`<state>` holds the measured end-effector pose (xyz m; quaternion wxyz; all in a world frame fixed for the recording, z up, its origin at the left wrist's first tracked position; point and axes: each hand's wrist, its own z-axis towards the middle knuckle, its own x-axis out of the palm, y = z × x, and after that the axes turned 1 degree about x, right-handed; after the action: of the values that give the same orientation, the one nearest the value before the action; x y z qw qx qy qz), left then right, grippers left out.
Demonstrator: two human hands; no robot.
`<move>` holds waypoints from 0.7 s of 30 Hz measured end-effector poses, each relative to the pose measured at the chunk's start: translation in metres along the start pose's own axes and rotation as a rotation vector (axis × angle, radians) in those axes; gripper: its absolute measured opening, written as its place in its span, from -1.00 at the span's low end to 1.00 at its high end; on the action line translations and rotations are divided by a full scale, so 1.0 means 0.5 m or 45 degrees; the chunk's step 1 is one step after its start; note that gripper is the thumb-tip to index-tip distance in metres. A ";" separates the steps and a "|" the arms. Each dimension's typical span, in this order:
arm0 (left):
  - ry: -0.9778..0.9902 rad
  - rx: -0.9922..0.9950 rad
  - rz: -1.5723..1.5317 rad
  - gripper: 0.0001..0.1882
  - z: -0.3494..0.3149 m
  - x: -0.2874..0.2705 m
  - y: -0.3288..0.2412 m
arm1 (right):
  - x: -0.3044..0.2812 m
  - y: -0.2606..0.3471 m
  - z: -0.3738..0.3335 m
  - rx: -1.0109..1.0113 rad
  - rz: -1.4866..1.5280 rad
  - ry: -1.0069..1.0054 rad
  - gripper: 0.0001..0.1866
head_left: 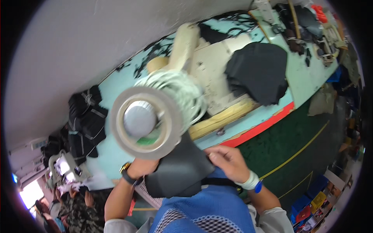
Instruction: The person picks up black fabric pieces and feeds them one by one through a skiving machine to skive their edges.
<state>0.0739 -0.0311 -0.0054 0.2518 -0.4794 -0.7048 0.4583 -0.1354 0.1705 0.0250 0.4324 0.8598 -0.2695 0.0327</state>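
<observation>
Pinching the right edge of a black sheet (180,169), the right hand (231,164) is near the red table edge (258,126). The sheet is before the blue apron (206,207); beside it, a pale ring (175,120) hides the left hand's (143,167) fingers, grip unclear.

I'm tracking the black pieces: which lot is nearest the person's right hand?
The black material by the blue apron, at the right hand; the loose pile and tied bundles lie farther away.
</observation>
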 end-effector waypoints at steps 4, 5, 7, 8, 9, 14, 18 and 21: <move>-0.006 0.016 -0.002 -0.78 0.036 -0.004 -0.015 | -0.005 0.004 0.003 0.049 0.208 0.030 -0.64; -0.054 0.059 0.043 -0.76 0.041 -0.003 -0.026 | -0.010 0.000 0.007 0.078 0.275 0.036 -0.64; -0.042 0.029 0.058 -0.76 0.041 -0.018 -0.038 | -0.010 -0.001 0.016 0.105 0.342 0.038 -0.63; -0.019 0.005 0.067 -0.72 0.042 -0.025 -0.040 | -0.007 0.002 0.022 0.137 0.365 0.018 -0.64; 0.032 0.028 0.090 -0.70 0.043 -0.031 -0.032 | -0.007 0.004 0.026 0.168 0.388 -0.005 -0.66; -0.026 0.226 0.283 -0.79 0.078 -0.003 -0.055 | -0.027 0.020 0.045 -0.021 0.149 -0.232 -0.70; -0.030 0.371 0.238 -0.88 0.073 -0.006 -0.011 | -0.053 0.154 -0.043 -0.772 -0.944 -1.170 -0.90; 0.040 -0.069 0.335 -0.81 0.074 -0.019 -0.030 | -0.084 0.231 -0.022 -1.280 -1.300 -1.554 -0.79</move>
<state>0.0417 -0.0566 -0.0079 0.1875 -0.5815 -0.6439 0.4605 -0.2262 0.1417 0.1035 0.4988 0.4549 -0.0225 -0.7374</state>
